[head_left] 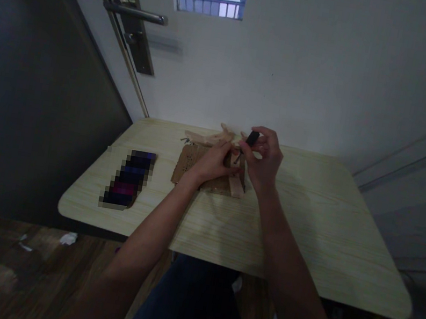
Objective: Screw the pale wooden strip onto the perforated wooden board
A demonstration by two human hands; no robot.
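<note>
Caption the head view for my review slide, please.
Left hand over cardboard, right hand holding a dark-handled tool at a pale strip.

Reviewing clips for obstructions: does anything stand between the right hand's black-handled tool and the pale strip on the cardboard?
Nothing visible does. The black-handled tool in the right hand slants down toward the pale strip. The left hand lies beside the tip; contact there is too small to tell.
</note>
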